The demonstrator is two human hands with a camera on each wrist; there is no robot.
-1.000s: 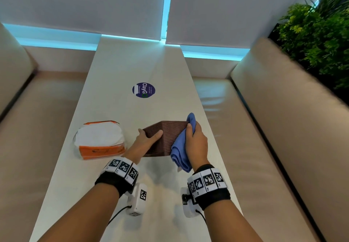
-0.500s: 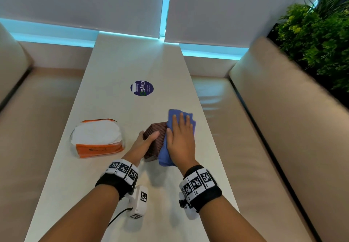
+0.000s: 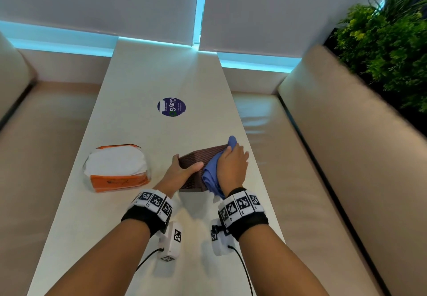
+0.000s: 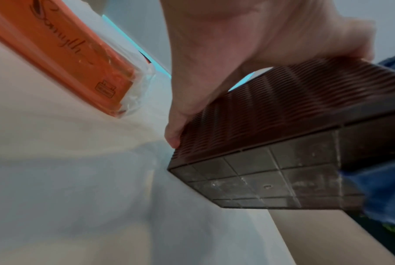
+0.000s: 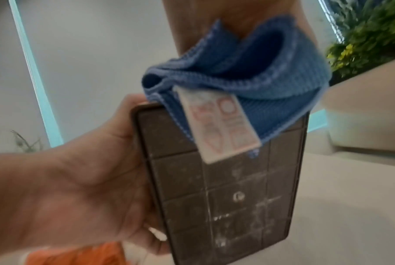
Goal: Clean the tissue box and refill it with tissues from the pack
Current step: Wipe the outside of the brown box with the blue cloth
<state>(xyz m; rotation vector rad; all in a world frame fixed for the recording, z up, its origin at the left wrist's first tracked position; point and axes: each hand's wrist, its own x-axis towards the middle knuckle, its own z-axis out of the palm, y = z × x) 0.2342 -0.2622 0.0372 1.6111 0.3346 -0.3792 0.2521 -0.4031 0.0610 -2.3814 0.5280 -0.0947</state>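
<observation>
The brown woven tissue box [image 3: 196, 158] is tipped so its dusty grid base [image 5: 226, 197] faces me, just above the white table [image 3: 147, 83]. My left hand [image 3: 182, 172] grips the box's left end, thumb on the upper face and fingers round the far side [image 4: 180, 125]. A bunched blue cloth [image 3: 211, 174] lies under my right hand [image 3: 232, 166], which holds it against the box's right end; its white label [image 5: 219, 123] hangs over the base. The orange tissue pack [image 3: 117, 168] lies to the left, its top torn and white tissues showing.
A round dark-blue sticker [image 3: 171, 106] is on the table further away. Beige padded benches [image 3: 312, 180] run along both sides. Green plants [image 3: 381, 41] stand behind the right bench. White blinds close the far end.
The right hand went from lying flat on the cloth over the box to holding the bunched cloth at the box's right end. More of the box's woven face shows now.
</observation>
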